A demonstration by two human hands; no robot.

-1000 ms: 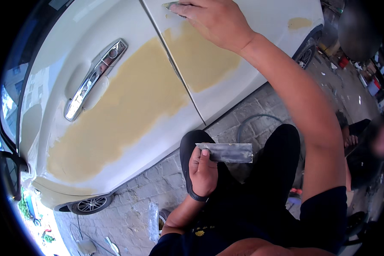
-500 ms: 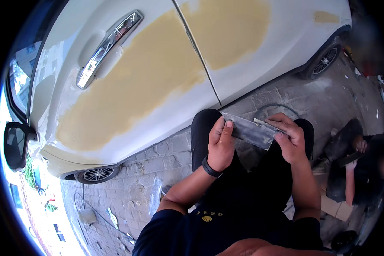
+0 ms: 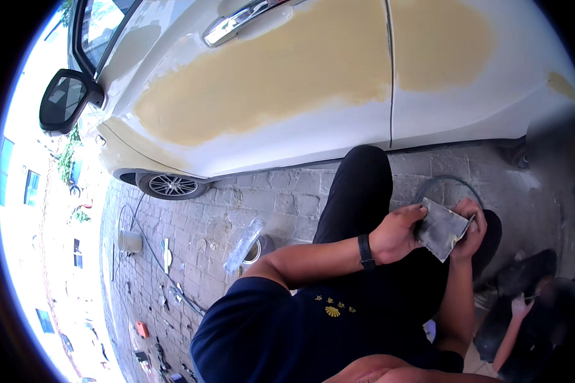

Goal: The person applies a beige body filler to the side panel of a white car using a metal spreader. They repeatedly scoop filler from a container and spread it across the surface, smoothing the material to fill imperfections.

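Note:
A worn grey piece of sandpaper (image 3: 442,231) with pale, ragged edges is held above my right knee. My left hand (image 3: 395,236) grips its left edge, thumb on top. Around the right edge, my right hand (image 3: 471,231) is closed, with part of its fingers hidden behind the sheet. Beyond my hands stands a white car door (image 3: 287,148) with a broad tan patch of filler (image 3: 268,76). A second tan patch (image 3: 437,48) covers the neighbouring panel across the door seam.
Brick paving (image 3: 287,204) runs below the car. A round can (image 3: 259,247) and clear plastic (image 3: 244,245) lie left of me. Farther left are a pale bucket (image 3: 130,241), a hose and scattered tools. At lower right, another person (image 3: 524,306) sits close by.
The view has swung, and both hands sit farther right and lower. The sandpaper, a longer strip before, now shows a shorter, squarer face, turned between my hands.

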